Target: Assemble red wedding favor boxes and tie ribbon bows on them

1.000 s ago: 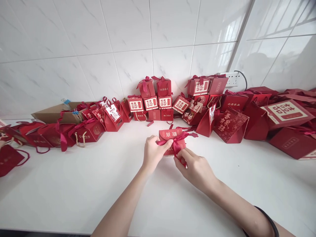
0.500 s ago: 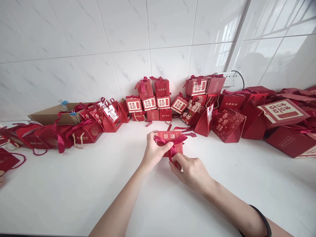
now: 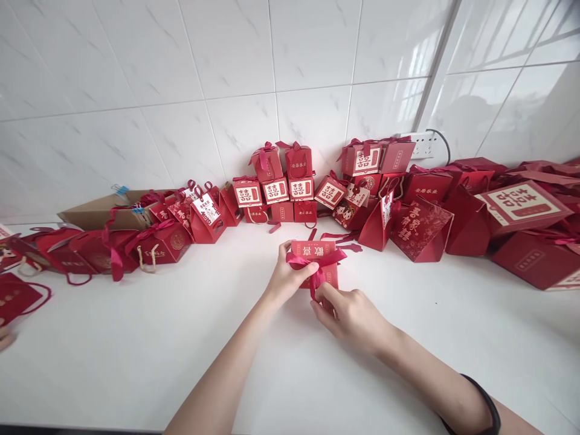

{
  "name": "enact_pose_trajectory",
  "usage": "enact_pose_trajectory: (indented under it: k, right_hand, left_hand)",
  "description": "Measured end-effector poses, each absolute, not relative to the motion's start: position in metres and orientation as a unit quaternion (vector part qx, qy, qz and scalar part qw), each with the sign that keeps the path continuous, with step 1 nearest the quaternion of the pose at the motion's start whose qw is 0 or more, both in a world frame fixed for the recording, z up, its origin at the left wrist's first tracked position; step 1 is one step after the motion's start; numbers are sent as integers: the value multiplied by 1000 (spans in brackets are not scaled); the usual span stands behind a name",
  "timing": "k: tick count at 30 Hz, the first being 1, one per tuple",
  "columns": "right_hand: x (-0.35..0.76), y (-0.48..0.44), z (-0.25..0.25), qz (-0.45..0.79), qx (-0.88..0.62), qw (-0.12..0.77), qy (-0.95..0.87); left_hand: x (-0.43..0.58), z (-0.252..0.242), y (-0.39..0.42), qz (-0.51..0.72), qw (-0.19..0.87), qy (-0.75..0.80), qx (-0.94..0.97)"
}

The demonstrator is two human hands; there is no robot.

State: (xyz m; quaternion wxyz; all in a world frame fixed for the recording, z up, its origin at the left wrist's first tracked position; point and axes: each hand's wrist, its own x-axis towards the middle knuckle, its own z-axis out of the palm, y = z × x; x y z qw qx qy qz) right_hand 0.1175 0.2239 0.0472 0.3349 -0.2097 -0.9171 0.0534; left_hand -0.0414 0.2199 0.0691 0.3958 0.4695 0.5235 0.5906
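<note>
A small red gift box [image 3: 312,248] with gold characters rests on the white table in front of me. Around it runs a dark pink satin ribbon [image 3: 333,256] that crosses on the top. My left hand [image 3: 290,275] grips the box from its left side, the thumb pressing the ribbon where it crosses. Pinched between the fingers of my right hand [image 3: 348,311] is the ribbon's hanging end, at the near side of the box. The fingertips of my right hand partly cover that end and the box's near corner.
Stacked red gift boxes [image 3: 276,190] stand against the tiled wall. More red boxes [image 3: 421,229] line the right, others [image 3: 99,251] the left, near an open cardboard carton [image 3: 95,211]. A power strip [image 3: 423,145] sits behind. At the left edge, another person's hand [image 3: 5,338] is near a red bag [image 3: 18,299].
Both hands keep nearly the same hold on the box and ribbon. The view has shifted slightly, and more of the other person's hand shows at the left edge.
</note>
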Motion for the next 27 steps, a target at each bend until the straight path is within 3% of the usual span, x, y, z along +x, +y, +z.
enact_pose_trajectory:
  k: [19,27]
  right_hand:
    - [112,224,34,-116,-168,394,-896]
    - [110,221,32,-133,-166,396,-893]
  left_hand:
    - [-38,65,223,609,369,541,448]
    - [-35,66,221,610,360,544,450]
